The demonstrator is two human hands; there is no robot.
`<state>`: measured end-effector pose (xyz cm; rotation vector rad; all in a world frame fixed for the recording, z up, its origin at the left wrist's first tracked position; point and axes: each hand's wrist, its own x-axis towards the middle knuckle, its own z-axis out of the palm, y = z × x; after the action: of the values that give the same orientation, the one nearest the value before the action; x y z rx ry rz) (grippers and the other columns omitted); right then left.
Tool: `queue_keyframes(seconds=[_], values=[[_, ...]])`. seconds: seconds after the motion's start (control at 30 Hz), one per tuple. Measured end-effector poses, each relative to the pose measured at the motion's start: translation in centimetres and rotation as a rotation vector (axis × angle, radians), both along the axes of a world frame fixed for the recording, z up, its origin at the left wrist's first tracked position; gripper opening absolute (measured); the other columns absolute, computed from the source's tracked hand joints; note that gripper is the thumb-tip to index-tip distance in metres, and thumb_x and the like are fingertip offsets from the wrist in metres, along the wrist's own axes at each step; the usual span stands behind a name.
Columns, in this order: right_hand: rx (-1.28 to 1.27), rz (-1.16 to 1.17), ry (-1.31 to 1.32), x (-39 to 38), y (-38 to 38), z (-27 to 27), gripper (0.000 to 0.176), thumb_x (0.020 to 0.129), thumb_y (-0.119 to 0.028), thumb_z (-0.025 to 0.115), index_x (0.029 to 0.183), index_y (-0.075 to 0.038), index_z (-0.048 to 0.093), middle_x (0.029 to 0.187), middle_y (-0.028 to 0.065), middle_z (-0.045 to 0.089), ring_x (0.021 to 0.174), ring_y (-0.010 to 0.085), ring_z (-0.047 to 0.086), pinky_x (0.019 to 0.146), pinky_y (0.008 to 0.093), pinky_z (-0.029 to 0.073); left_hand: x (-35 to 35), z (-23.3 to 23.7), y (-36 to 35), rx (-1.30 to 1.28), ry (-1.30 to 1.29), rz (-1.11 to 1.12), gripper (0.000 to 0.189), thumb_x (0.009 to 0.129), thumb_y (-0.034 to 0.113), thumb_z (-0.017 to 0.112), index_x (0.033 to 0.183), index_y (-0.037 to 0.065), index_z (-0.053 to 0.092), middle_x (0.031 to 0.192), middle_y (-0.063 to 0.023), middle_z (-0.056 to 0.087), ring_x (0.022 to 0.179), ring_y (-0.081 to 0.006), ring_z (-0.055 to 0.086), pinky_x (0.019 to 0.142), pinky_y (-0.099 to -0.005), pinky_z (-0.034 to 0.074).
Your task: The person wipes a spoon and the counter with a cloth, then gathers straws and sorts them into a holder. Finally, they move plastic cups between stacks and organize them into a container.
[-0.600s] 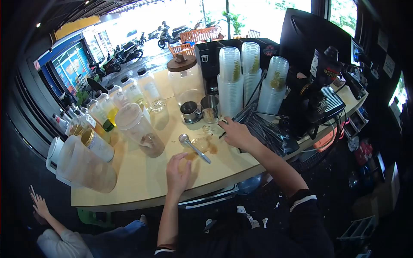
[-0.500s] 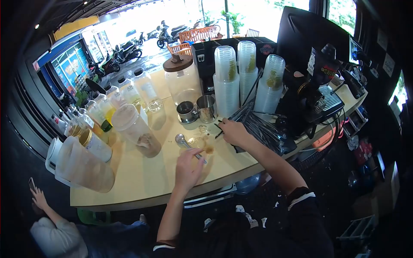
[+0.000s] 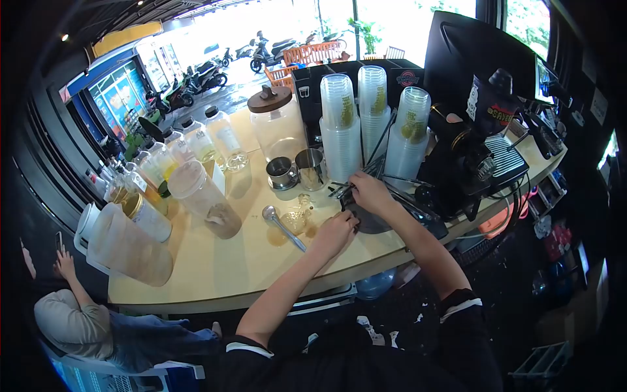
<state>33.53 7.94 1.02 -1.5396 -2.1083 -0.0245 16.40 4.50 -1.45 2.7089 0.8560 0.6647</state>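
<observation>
My right hand (image 3: 371, 195) is closed around a bundle of thin black straws (image 3: 341, 191), whose ends stick out to its left. My left hand (image 3: 335, 234) is just below it, fingers curled at the edge of a dark flat item (image 3: 373, 223); what they pinch, if anything, is hidden. To the left of that hand a long-handled metal spoon (image 3: 285, 228) lies beside a brownish wet spill (image 3: 298, 219). Behind the spill are a small metal cup (image 3: 282, 173) and a taller metal cup (image 3: 311, 171).
Tall stacks of clear plastic cups (image 3: 341, 147) rise behind my hands. A wooden-lidded glass jar (image 3: 279, 130), a plastic jug (image 3: 127, 245) and several bottles (image 3: 225, 140) fill the left side. A black coffee grinder (image 3: 486, 114) stands right. Another person (image 3: 72, 320) is lower left.
My left hand has moved right, from above the spoon handle to the dark flat item. My right hand has shifted slightly right with the straws, drawing the bundle off the dark item.
</observation>
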Motion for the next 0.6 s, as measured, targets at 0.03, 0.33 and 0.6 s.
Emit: queue_keyframes(seconds=[0.03, 0.33, 0.6], values=[[-0.027, -0.010, 0.007, 0.1, -0.1, 0.0, 0.027, 0.072, -0.006, 0.056, 0.099, -0.004, 0.055, 0.099, 0.0139, 0.054, 0.091, 0.0311, 0.059, 0.075, 0.0420, 0.050, 0.1, -0.2, 0.4, 0.027, 0.008, -0.010, 0.022, 0.077, 0.010, 0.058, 0.097, 0.002, 0.062, 0.094, -0.0120, 0.056, 0.087, -0.0295, 0.058, 0.076, -0.0375, 0.049], [-0.062, -0.067, -0.188, 0.1, -0.2, -0.7, 0.035, 0.073, -0.010, 0.060, 0.108, -0.009, 0.057, 0.109, 0.0146, 0.049, 0.101, 0.0301, 0.054, 0.080, 0.0410, 0.048, -2.0, 0.1, 1.0, 0.088, 0.047, 0.056, 0.021, 0.076, 0.003, 0.053, 0.095, 0.002, 0.062, 0.091, -0.0114, 0.056, 0.086, -0.0287, 0.059, 0.075, -0.0367, 0.049], [0.078, -0.065, -0.225, 1.7, 0.2, -2.0, 0.032, 0.068, -0.006, 0.061, 0.100, -0.008, 0.061, 0.114, 0.0156, 0.048, 0.097, 0.0292, 0.056, 0.080, 0.0407, 0.047, -5.5, 1.5, 0.6, 0.139, 0.093, 0.147, 0.022, 0.074, 0.002, 0.054, 0.095, 0.003, 0.061, 0.091, -0.0102, 0.056, 0.088, -0.0279, 0.058, 0.075, -0.0363, 0.049]])
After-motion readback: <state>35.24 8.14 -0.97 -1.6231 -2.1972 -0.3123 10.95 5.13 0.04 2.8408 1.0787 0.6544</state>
